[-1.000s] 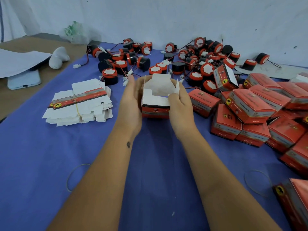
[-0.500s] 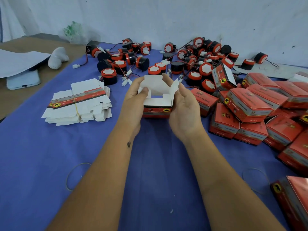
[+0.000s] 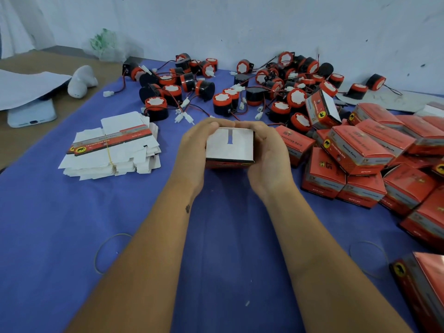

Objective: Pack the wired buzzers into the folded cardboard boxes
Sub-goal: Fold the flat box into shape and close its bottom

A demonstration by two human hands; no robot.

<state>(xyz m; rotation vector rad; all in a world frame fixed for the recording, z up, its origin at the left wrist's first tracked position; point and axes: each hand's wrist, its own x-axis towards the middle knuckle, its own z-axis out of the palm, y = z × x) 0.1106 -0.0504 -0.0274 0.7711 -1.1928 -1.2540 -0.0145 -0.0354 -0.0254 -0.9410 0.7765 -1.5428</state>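
box contents hidden, fingers behind it

Phone, perhaps earbuds case, plastic bag.

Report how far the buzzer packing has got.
Done: a heap of closed red boxes lies at the right. In hand: the left hand and right hand grip one box, its white flaps folded shut. Left: many loose buzzers by the wall and a banded stack of flat boxes.

Two bare forearms run up from the frame's bottom, sleeveless; a small dark mark sits near the left wrist.
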